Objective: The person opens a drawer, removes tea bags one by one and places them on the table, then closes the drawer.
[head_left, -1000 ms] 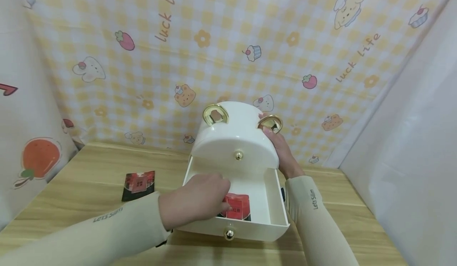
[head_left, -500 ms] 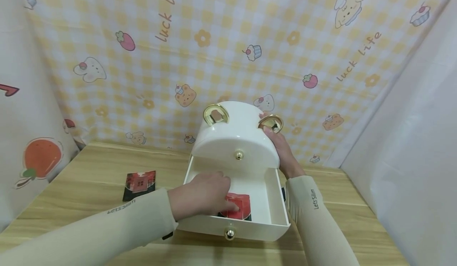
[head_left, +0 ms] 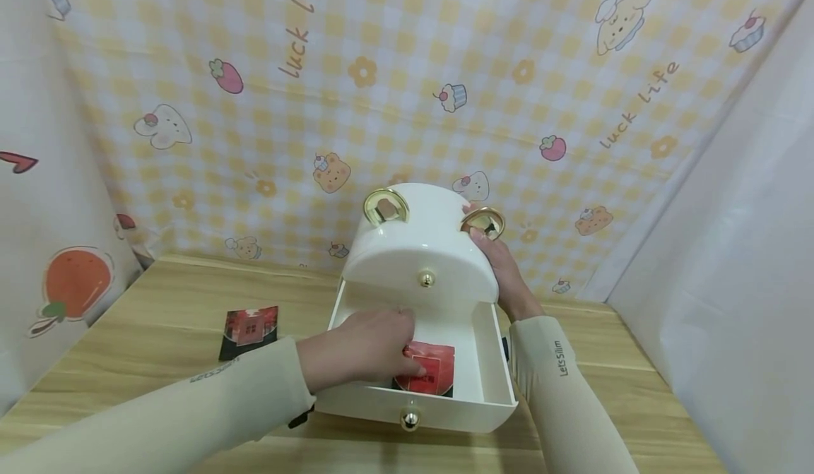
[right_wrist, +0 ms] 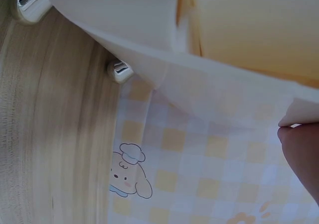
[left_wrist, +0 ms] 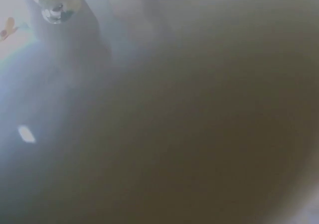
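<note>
A white drawer box point(head_left: 420, 237) with a domed top and two gold rings stands on the table, its lower drawer point(head_left: 494, 361) pulled out. Inside the drawer lies a red and black packet point(head_left: 435, 371), tilted slightly. My left hand point(head_left: 365, 347) reaches in over the drawer's left wall and pinches the packet at its left side, thumb on top; the other fingertips are partly hidden. With my right hand point(head_left: 505, 269) I grip the box's right side beside a gold ring; its far fingers are hidden. The left wrist view holds mostly blurred pale surface and a shiny knob point(left_wrist: 57, 5).
A second red and black packet point(head_left: 249, 333) lies on the wooden table point(head_left: 184, 304) left of the box. Behind stands a yellow checked cloth point(head_left: 286, 128), with white cloth point(head_left: 718, 262) at the right. A gold knob point(head_left: 410, 419) juts from the drawer front.
My left thumb has come down onto the packet in the drawer. That packet has shifted slightly right and tilted. My right hand keeps its place on the box.
</note>
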The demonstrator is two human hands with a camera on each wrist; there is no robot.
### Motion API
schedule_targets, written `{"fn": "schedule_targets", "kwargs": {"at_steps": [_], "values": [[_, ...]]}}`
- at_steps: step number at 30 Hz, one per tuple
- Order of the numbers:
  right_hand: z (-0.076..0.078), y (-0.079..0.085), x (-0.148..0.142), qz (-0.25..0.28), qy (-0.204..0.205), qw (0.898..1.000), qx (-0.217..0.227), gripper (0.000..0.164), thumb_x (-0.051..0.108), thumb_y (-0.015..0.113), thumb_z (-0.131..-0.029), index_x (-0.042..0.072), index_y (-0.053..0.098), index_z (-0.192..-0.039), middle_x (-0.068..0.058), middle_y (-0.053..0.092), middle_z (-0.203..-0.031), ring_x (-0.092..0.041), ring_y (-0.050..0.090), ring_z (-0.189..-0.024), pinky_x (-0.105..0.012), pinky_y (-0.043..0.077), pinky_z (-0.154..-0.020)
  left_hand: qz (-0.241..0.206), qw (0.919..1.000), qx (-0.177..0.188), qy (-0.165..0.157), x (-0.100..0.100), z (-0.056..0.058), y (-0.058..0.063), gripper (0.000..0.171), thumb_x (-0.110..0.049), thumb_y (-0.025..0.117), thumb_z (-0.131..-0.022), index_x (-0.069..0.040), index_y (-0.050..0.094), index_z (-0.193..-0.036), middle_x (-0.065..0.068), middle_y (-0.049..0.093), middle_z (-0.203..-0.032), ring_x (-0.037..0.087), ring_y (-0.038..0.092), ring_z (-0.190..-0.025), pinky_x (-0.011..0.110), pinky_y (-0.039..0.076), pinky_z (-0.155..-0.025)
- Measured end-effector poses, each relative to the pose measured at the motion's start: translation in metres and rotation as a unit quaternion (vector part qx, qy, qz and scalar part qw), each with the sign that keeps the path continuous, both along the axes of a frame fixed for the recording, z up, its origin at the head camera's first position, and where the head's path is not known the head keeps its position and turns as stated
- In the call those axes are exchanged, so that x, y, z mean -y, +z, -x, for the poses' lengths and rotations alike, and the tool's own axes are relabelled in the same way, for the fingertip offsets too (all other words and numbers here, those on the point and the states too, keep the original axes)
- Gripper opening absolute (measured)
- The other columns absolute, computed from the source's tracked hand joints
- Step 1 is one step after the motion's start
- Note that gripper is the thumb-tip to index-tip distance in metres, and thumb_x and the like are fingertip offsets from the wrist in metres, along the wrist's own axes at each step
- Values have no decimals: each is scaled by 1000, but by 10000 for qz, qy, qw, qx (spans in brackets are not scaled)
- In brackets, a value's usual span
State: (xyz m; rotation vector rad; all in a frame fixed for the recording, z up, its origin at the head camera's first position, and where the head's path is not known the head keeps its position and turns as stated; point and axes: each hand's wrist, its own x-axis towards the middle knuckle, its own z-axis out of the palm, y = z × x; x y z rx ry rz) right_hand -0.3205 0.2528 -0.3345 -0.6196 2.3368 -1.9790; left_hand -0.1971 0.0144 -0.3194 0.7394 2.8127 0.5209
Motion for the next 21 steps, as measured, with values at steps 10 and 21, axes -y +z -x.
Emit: {"fn": "schedule_targets", "kwargs": {"at_steps": [10,21], "values": [[0,2,3,207,69,9998,-23,50,38,35,-110,34,29,-159,7,56,-140,-2,67,-79,-20,56,-70,-1012,9914,672,-491,10,8,1,26,-28,80,-85,-15,60,-75,-5,45,-64,11,43,-63,27,33,-57],[1,0,2,272,72,9996,14,51,37,36,-110,31,29,-160,11,56,-140,-1,67,-80,-19,56,-71,-2015,9722,952,-716,27,15,6,18,-19,79,-87,-14,66,-77,-6,61,-71,9,53,-67,24,45,-61]]}}
